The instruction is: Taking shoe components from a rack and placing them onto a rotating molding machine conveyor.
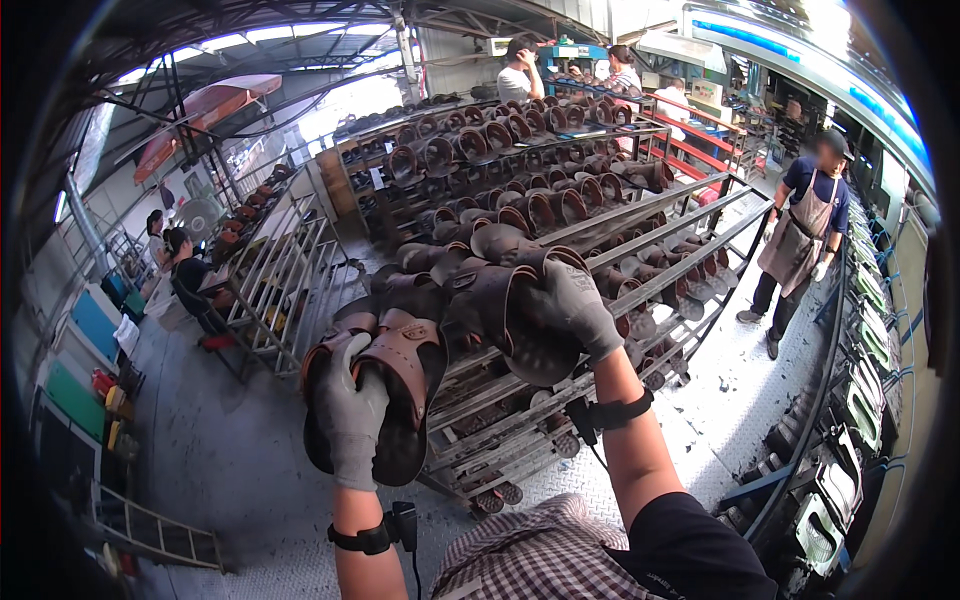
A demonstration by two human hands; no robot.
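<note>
My left hand [352, 410], in a grey glove, is closed on a pair of brown slide sandals [405, 365] with wide straps and dark soles. Its fingers wrap the straps, and the soles hang down toward me at the rack's near left end. My right hand [575, 305], gloved the same way, grips another brown sandal [510, 300] by its side; its fingertips are partly hidden by the upper. More brown sandals [425, 258] sit just beyond both hands, on the top of the metal rack [640, 290].
Long shelves of sandals [520, 210] stretch away ahead. A worker in an apron [805, 220] stands at the right, beside a curved line of metal moulds [865, 400]. On the left, an unloaded metal rack [285, 275] stands near a seated person [190, 265].
</note>
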